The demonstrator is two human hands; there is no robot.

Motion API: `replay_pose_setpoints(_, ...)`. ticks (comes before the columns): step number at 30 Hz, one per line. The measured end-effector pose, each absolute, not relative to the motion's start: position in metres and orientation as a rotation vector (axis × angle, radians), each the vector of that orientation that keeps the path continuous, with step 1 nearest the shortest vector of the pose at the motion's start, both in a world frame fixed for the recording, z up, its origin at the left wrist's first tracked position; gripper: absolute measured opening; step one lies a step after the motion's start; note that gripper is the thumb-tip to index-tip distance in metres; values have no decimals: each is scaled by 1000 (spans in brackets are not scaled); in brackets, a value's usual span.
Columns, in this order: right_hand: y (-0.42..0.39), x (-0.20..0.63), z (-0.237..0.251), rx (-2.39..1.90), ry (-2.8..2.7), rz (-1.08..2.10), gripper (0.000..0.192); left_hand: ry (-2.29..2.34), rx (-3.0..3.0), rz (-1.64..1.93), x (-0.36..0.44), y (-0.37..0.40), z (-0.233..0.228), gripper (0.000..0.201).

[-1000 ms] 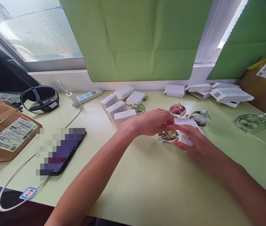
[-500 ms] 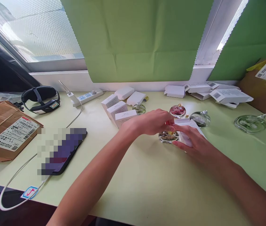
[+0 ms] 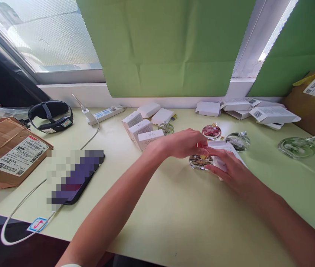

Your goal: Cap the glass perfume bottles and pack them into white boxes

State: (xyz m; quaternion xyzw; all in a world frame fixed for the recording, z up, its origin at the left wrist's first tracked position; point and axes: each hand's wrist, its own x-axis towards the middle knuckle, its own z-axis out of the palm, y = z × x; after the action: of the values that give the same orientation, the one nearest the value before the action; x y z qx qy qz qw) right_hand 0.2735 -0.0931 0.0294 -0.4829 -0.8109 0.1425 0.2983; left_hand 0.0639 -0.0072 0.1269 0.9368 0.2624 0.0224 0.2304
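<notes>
My left hand (image 3: 183, 143) and my right hand (image 3: 231, 168) meet over a small round glass bottle (image 3: 199, 162) with dark, flecked contents lying on the pale green table (image 3: 174, 218). The left fingers pinch at the bottle's top, where a bit of gold shows. My right hand lies on a white box (image 3: 224, 152) beside the bottle, fingers around its near edge. A pink-filled bottle (image 3: 211, 131) sits just behind the hands.
Clear bottles (image 3: 238, 141) (image 3: 297, 147) (image 3: 166, 128) and white boxes (image 3: 140, 131) (image 3: 271, 113) lie around. A phone (image 3: 75, 177) with its cable, a power strip (image 3: 104, 114), a black headset (image 3: 51, 116) and cardboard parcels (image 3: 7, 155) (image 3: 313, 104) ring the table.
Both hands stay on the bottle and box with only slight finger shifts. The view has drifted a little.
</notes>
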Motion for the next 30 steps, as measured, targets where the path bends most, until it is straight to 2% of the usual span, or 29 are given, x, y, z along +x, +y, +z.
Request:
replay_pose_setpoints(8,-90,272,22,-1272,-2130,328,40,711,2504,46,63,-5,127,24)
replay_pose_setpoints(14,-84,278,10,-1277,-2106,312,43,705,2504,19,62,-5,128,28)
replay_pose_setpoints(23,-87,275,15,-1264,-2107,328,39,723,2499,21,61,-7,130,31)
replay_pose_setpoints(27,-86,280,18,-1214,-1977,383,41,767,2495,121,62,-12,135,37)
replay_pose_setpoints(30,-82,290,24,-1231,-1722,420,49,854,2472,324,64,-12,136,43)
